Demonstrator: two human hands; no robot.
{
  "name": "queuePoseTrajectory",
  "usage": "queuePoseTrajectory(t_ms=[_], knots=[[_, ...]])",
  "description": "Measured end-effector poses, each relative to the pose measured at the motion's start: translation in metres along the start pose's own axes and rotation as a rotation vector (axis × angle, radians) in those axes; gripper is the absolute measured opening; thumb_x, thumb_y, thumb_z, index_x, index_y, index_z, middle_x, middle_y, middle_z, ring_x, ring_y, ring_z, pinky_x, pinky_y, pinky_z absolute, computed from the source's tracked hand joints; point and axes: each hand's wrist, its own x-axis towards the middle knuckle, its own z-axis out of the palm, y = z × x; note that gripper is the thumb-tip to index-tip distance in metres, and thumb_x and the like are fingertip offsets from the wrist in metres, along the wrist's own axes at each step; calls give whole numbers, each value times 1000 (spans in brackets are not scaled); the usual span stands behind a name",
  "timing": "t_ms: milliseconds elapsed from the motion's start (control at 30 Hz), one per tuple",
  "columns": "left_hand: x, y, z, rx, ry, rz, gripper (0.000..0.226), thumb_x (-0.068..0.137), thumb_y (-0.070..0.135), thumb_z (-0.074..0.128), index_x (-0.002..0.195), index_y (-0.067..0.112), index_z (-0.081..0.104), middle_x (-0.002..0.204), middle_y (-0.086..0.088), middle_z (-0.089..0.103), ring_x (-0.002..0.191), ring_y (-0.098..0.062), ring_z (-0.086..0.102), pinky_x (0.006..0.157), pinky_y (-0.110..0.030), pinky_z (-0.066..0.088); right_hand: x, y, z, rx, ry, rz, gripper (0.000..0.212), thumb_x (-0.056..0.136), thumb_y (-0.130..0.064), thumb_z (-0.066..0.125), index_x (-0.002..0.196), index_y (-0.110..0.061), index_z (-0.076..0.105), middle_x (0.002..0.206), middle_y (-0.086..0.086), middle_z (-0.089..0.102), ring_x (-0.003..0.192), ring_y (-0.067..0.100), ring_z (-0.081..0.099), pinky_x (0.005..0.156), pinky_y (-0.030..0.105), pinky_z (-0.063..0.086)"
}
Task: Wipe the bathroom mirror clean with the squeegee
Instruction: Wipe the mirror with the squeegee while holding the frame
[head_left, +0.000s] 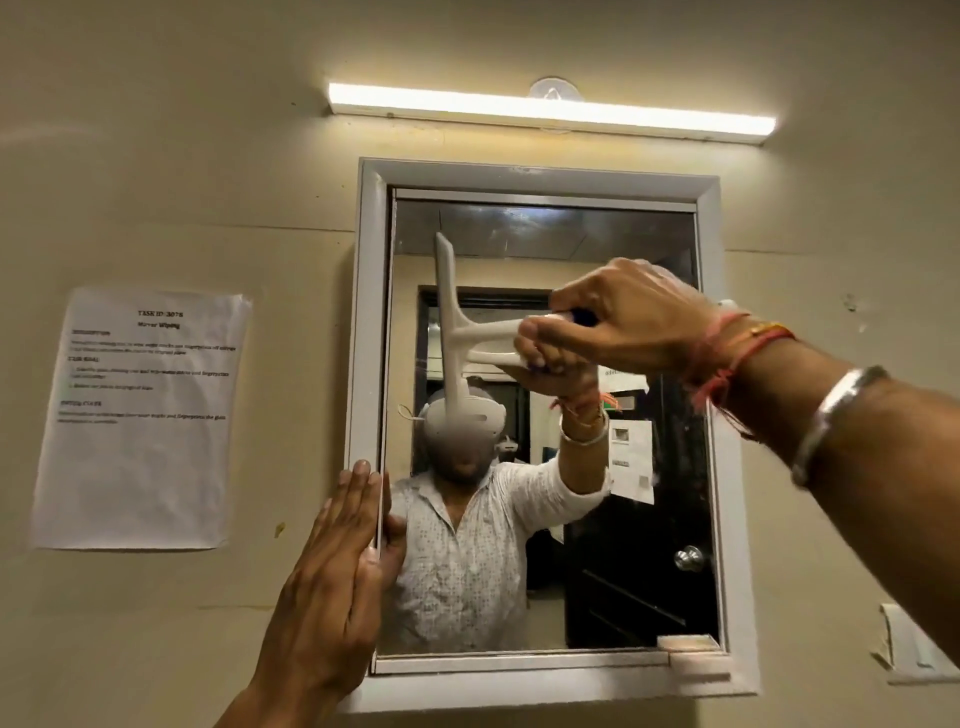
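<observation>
White plastic squeegee (451, 332) stands with its blade upright against the glass of the mirror (545, 244), in the upper left part of the pane. Its handle runs level toward the right. The right hand (623, 319) grips this handle with the fingers curled round it, and a dark blue part of the handle shows between them. The right wrist carries red and orange threads (727, 353) and a metal bangle (831, 415). Hand and forearm cross in front of the upper right area of the glass and hide it.

The left hand (337, 540) lies flat on the left edge of the mirror, low down, with its fingers straight and pressed together. The fingertips rest on the white frame (540, 179).

Surrounding items:
- A lit tube light (550, 111) is mounted on the wall (156, 156) just above the frame, with a clear suction hook (553, 89) touching its top edge.
- A printed sheet of paper (140, 415) is fixed to the wall left of the mirror, near the left hand.
- A small pale block (691, 654) sits in the lower right corner of the frame.
- A white fitting (909, 649), too blurred to identify, is on the wall at lower right.
</observation>
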Motion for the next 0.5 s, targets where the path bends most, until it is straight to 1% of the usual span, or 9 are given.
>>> queuePoseTrajectory(t_ms=[67,133,200,267,333,367,433,500], knots=[[0,-1,1,6,-3,8,61,90,33,22,150,25,22,159,9,18,146,-2,13,116,-28,14,13,-3,-3,-21,-14,3,61,83,-78,35,59,-26,55,51,-8,48,44,10,41,47,23,36],[0,-2,1,11,-5,11,62,89,30,23,151,24,22,159,9,18,146,-4,13,116,-28,13,13,2,-7,-43,-39,29,55,80,-76,33,56,-31,52,51,-7,49,45,11,43,48,24,37],[0,-2,2,13,-5,10,63,88,29,23,151,24,22,159,9,18,146,-4,13,116,-27,13,4,14,-11,-38,-67,70,52,76,-76,30,55,-32,50,51,-5,50,45,12,44,50,26,39],[1,-2,2,16,-8,19,64,88,27,24,151,27,20,160,9,17,146,-5,13,116,-28,13,-6,28,-14,-9,-90,110,60,75,-79,28,59,-28,57,51,-3,51,45,12,45,51,30,44],[0,-3,2,24,-13,26,64,88,26,24,151,28,20,160,9,17,146,-5,13,116,-27,13,-15,41,-16,12,-101,128,73,76,-80,28,70,-19,67,51,-3,51,45,11,45,52,31,45],[0,-4,1,27,-16,24,63,88,27,24,151,27,20,160,9,17,146,-5,14,116,-26,13,-19,46,-17,16,-111,133,73,78,-77,30,73,-15,68,51,-3,51,44,11,44,52,28,42],[0,-5,0,33,-21,15,63,88,28,23,151,24,21,160,9,17,146,-3,13,117,-23,12,-27,52,-18,25,-122,139,68,80,-70,33,73,-12,67,52,-2,51,45,11,44,53,26,40],[0,-6,-2,42,-26,20,63,89,28,23,151,23,22,159,9,16,146,-4,13,117,-23,12,-35,56,-17,37,-123,153,72,82,-72,32,71,-9,66,53,1,51,46,14,45,54,26,40]])
